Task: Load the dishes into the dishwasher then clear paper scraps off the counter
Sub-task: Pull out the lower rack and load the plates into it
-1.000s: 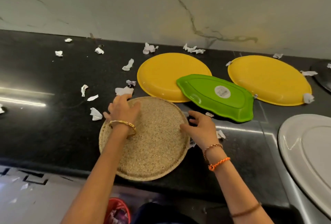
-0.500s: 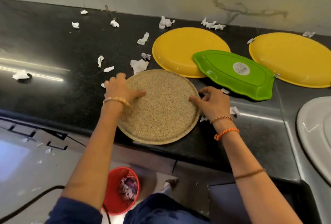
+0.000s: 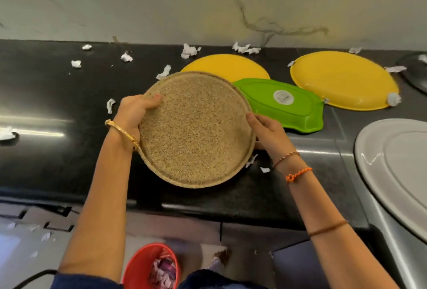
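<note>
Both hands hold the speckled plate (image 3: 196,129) above the counter (image 3: 57,94), near its front edge and about midway along it. The left hand (image 3: 135,113) grips the plate's left rim, thumb curled over onto the face and the fingers hidden behind. The right hand (image 3: 268,131) clasps the right rim, fingers wrapped round the edge. The plate is tilted, its far edge raised toward the wall, and it hides part of a yellow plate (image 3: 226,66) behind it.

Still lying on the counter are the green leaf dish (image 3: 284,103) in the middle, a second yellow plate (image 3: 344,80) toward the back right, and a grey platter (image 3: 392,161) at the right end. Paper scraps (image 3: 190,50) are scattered along the back edge and the left half. A red bin (image 3: 143,263) with scraps in it stands on the floor below.

The step in hand looks like carrying this plate to the dishwasher, which is not in view. To do it well, keep both rims firmly held until the plate is clear of the counter edge, and lift it high enough that its near rim does not catch. Swing it away from the green dish, which sits just beside the right hand. Slotting it upright into a rack should be easier from the tilt it already has. The scraps can wait until the dishes are gone.
</note>
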Motion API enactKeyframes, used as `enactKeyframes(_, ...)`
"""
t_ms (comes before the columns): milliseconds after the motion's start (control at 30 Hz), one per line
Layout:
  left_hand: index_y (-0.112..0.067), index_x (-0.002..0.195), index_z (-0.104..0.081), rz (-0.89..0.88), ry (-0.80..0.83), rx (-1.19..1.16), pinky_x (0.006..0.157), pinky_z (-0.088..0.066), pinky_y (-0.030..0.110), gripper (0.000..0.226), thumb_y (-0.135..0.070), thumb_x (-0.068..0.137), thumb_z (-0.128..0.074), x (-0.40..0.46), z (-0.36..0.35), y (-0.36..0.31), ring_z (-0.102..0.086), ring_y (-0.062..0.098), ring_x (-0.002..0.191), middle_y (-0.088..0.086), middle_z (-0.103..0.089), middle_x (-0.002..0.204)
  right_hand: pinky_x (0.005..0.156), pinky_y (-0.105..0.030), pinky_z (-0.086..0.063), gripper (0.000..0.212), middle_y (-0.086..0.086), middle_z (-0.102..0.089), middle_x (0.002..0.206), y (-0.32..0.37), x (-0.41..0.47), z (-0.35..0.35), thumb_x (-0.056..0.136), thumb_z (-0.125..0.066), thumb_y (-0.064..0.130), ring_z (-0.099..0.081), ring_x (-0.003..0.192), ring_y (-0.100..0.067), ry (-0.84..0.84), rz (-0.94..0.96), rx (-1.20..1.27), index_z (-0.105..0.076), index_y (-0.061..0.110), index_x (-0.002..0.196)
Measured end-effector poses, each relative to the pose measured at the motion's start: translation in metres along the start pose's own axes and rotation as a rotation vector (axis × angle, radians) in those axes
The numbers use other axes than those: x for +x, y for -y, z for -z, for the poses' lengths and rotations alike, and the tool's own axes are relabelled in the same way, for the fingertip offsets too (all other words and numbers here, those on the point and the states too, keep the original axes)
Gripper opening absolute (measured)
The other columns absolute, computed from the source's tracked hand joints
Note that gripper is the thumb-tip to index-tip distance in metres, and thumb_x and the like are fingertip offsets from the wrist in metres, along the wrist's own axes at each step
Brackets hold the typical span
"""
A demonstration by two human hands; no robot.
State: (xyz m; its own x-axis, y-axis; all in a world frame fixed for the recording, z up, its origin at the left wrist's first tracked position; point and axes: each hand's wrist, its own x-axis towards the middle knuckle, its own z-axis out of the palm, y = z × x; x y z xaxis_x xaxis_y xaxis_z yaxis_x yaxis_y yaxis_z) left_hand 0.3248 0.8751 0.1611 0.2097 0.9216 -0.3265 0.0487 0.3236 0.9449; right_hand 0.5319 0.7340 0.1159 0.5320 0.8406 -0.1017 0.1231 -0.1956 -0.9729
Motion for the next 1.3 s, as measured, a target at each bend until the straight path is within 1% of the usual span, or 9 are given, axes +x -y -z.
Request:
enactKeyframes(67,-0.01,0.101,-0.066,-0.003,0.019,-0.12,0.088,-0.05,0.045,0.019,-0.02,0.085,-0.062,0.003,-0.002,-0.008,-0.064,0.027,0.098,0.01,-0.068,0.104,0.068,-0.034,-0.039,0.066,-0.024,-0.055,0.078,0.008,-0.006,0.001,0.085,-0.055,0.048,-0.051,0.075,-0.023,-0.033,-0.011,0.127,-0.054,-0.018,0.092)
enactKeyframes(133,-0.011,0.114,-0.062,0.011,0.177,-0.179,0.087,-0.05,0.045,0.031,-0.024,0.087,-0.059,0.012,-0.051,-0.021,-0.063,0.027,0.102,0.009,-0.067,0.11,0.063,-0.029,-0.046,0.048,-0.007,-0.057,0.076,0.012,-0.005,0.033,0.09,-0.05,0.043,-0.054,0.071,-0.017,-0.254,-0.064,0.285,-0.061,-0.002,0.078)
enactKeyframes(267,-0.021,0.082,-0.067,-0.004,0.282,-0.292,0.071,-0.051,0.034,0.029,-0.028,0.096,-0.043,0.012,-0.102,-0.018,-0.064,0.016,0.081,-0.004,-0.073,0.073,0.075,-0.031,-0.049,0.029,0.004,-0.061,0.08,0.019,-0.011,0.054,0.092,-0.049,0.037,-0.058,0.081,-0.014,-0.42,-0.091,0.474,-0.059,0.02,0.07)
enactKeyframes(400,-0.019,0.082,-0.064,0.055,0.406,-0.243,0.09,-0.046,0.044,0.026,-0.035,0.094,-0.047,0.012,-0.184,-0.007,-0.059,0.027,0.101,0.006,-0.066,0.1,0.061,-0.021,-0.037,0.032,0.006,-0.049,0.068,0.013,-0.018,0.098,0.094,-0.047,0.038,-0.045,0.066,-0.006,-0.797,-0.018,0.406,-0.051,0.018,0.069)
enactKeyframes(600,-0.017,0.083,-0.055,0.211,0.439,-0.326,0.092,-0.043,0.043,0.024,-0.028,0.098,-0.04,-0.001,-0.268,0.008,-0.053,0.021,0.092,0.001,-0.058,0.088,0.062,-0.027,-0.047,0.032,0.0,-0.063,0.089,-0.007,-0.019,0.159,0.094,-0.041,0.04,-0.058,0.076,-0.014,-1.146,-0.041,0.471,-0.063,0.018,0.085)
enactKeyframes(733,-0.019,0.077,-0.052,0.27,0.403,-0.36,0.087,-0.044,0.039,0.023,-0.024,0.098,-0.044,0.004,-0.311,0.014,-0.053,0.018,0.096,-0.004,-0.054,0.08,0.063,-0.026,-0.047,0.03,0.0,-0.06,0.102,-0.022,-0.028,0.202,0.093,-0.045,0.039,-0.059,0.082,-0.015,-1.239,-0.126,0.6,-0.061,0.014,0.1)
enactKeyframes(900,-0.01,0.114,-0.055,0.261,0.395,-0.286,0.086,-0.043,0.03,0.026,-0.027,0.098,-0.043,-0.007,-0.359,0.024,-0.05,0.015,0.098,0.001,-0.055,0.102,0.08,-0.027,-0.049,0.054,-0.013,-0.044,0.134,-0.034,-0.043,0.275,0.092,-0.049,0.035,-0.054,0.108,-0.023,-1.358,-0.098,0.905,-0.038,0.004,0.135)
enactKeyframes(1133,-0.017,0.073,-0.053,0.247,0.429,-0.223,0.087,-0.046,0.028,0.028,-0.028,0.097,-0.044,-0.025,-0.427,0.034,-0.053,0.012,0.085,-0.008,-0.055,0.081,0.102,-0.02,-0.031,0.053,-0.006,-0.036,0.144,-0.065,-0.035,0.366,0.09,-0.049,0.023,-0.039,0.129,-0.018,-1.388,0.042,1.348,-0.034,0.011,0.14)
enactKeyframes(1300,-0.017,0.084,-0.056,0.238,0.423,-0.218,0.088,-0.044,0.026,0.021,-0.028,0.097,-0.044,-0.03,-0.464,0.043,-0.052,0.01,0.094,-0.003,-0.053,0.105,0.099,-0.04,-0.041,0.04,-0.014,-0.047,0.136,-0.086,-0.013,0.408,0.092,-0.036,-0.004,-0.057,0.091,-0.022,-1.625,0.048,1.237,-0.039,-0.002,0.132)
